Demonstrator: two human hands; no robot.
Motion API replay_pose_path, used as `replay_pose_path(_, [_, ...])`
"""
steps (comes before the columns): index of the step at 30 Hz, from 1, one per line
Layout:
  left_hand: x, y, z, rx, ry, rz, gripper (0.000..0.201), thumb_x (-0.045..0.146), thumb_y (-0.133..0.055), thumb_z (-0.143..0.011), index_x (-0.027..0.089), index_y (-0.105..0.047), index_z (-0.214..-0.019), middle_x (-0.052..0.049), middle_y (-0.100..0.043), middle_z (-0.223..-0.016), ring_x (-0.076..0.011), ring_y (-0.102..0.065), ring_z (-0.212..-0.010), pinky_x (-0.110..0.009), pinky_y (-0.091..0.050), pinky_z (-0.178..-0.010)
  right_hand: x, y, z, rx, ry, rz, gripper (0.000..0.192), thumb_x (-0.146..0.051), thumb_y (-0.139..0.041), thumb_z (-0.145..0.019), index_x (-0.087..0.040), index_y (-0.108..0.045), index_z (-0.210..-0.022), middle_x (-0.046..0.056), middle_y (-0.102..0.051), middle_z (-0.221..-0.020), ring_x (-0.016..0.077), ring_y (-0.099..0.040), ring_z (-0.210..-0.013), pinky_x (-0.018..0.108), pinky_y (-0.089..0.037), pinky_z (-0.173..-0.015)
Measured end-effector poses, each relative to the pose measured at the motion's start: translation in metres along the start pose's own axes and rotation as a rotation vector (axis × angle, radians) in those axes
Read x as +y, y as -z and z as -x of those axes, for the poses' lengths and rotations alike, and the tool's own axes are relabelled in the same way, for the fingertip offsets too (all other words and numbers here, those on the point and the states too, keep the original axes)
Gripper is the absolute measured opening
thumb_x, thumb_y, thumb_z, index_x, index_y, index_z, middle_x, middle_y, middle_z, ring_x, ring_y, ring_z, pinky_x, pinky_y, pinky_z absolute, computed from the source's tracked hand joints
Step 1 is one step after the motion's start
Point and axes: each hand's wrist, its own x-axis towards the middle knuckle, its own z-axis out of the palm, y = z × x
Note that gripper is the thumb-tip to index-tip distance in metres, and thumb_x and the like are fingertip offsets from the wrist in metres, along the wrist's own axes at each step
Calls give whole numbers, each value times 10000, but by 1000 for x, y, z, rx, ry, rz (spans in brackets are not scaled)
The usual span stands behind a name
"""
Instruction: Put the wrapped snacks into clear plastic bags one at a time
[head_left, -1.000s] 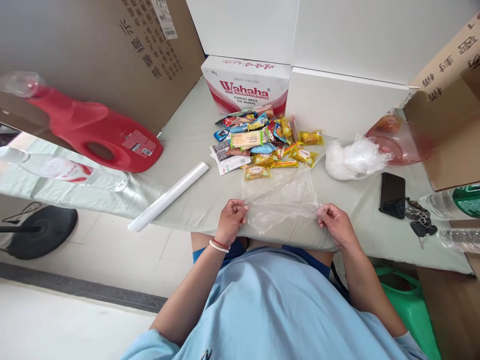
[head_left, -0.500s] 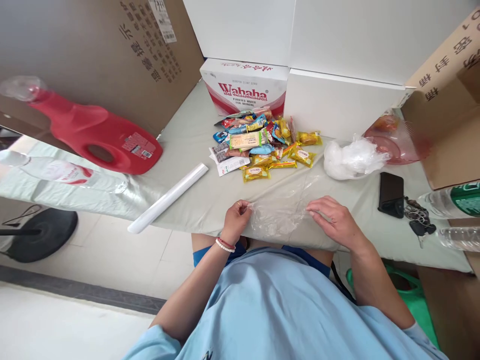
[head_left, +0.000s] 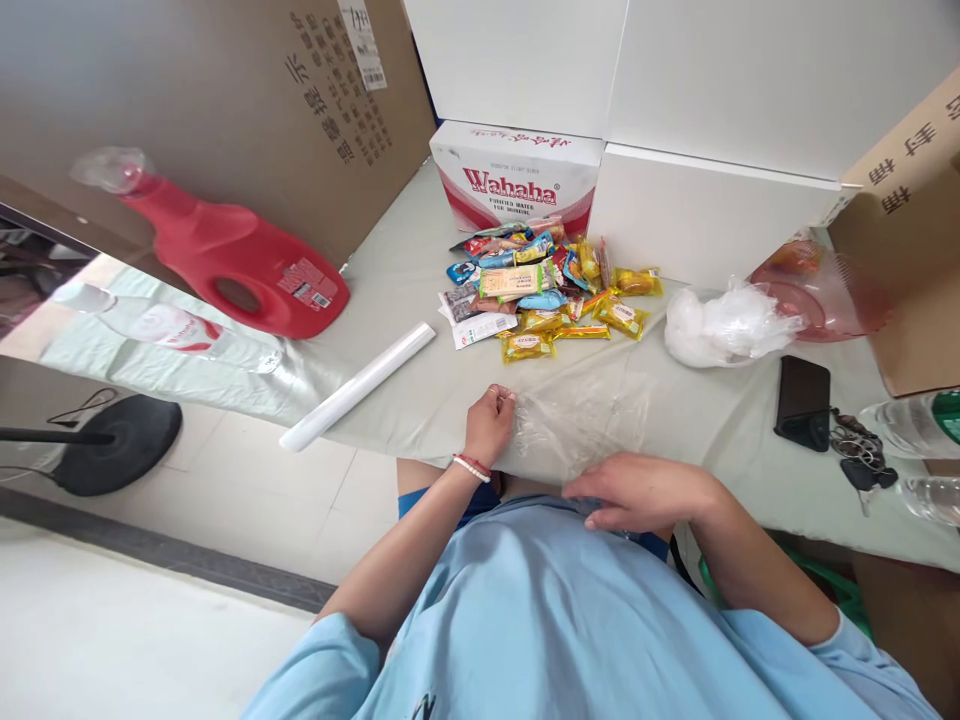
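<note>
The clear film (head_left: 589, 405) lies on the counter (head_left: 416, 395) before the snacks (head_left: 536, 290), pinched by the left hand's (head_left: 489, 425) fingers; with the right hand's (head_left: 649, 490) loosely parted, such one-sided hold could let it crumple.

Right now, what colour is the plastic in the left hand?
The plastic is transparent, colourless; best in the head view.

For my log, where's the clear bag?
In the head view, the clear bag lies right of centre, beside the left hand, in front of the snacks.
</note>
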Motion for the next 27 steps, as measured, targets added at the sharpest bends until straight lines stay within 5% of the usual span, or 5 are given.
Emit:
replay_pose_path(6, [10, -4, 5, -82, -65, -86, 173, 383, -530, -931, 233, -612, -909, 57, -484, -562, -172, -501, -581, -283, -312, -622, 18, 18, -32, 360, -241, 110, 290, -193, -470, -1005, -210, -758, -1032, 72, -742, -973, 219, -670, -904, 309, -484, -817])
replay_pose_path(10, [3, 5, 6, -190, -97, -80, 342, 436, -631, -889, 205, -601, -1139, 65, -525, -629, -176, -560, -628, -280, -391, -655, 63, 1, -77, 612, -381, 179, 396, -162, -579, -939, -199, -679, -1320, 133, -645, -1309, 289, -573, -1186, 397, -497, -988])
replay_pose_path(18, [-9, 42, 24, -34, -306, -504, 556, 173, -592, -866, 183, -486, -1412, -116, -602, -1196, -253, -628, -998, -383, -516, -858, 99, -20, -89, 986, -183, 84, 350, -230, -541, -985, -199, -683, -1304, 156, -581, -1383, 296, -539, -1246, 522, -478, -1097])
replay_pose_path(22, [12, 48, 21, -191, -616, -710, 354, 67, -452, -913, 220, -678, -1139, -120, -640, -1162, -275, -591, -1074, -428, -487, -938, 68, -27, -82, 846, 2, 117, 311, -242, -529, -1010, -186, -706, -1260, 149, -628, -1349, 273, -565, -1228, 487, -496, -1084])
replay_pose_path(27, [28, 59, -3, -479, -494, -834, 317, 78, -451, -901, 199, -733, -981, -107, -689, -955, -265, -638, -949, -368, -500, -835, 40, -57, -85, 495, 92, 212, 474, -130, -592, -946, -138, -612, -1419, 165, -484, -1577, 299, -435, -1454, 477, -400, -1200])
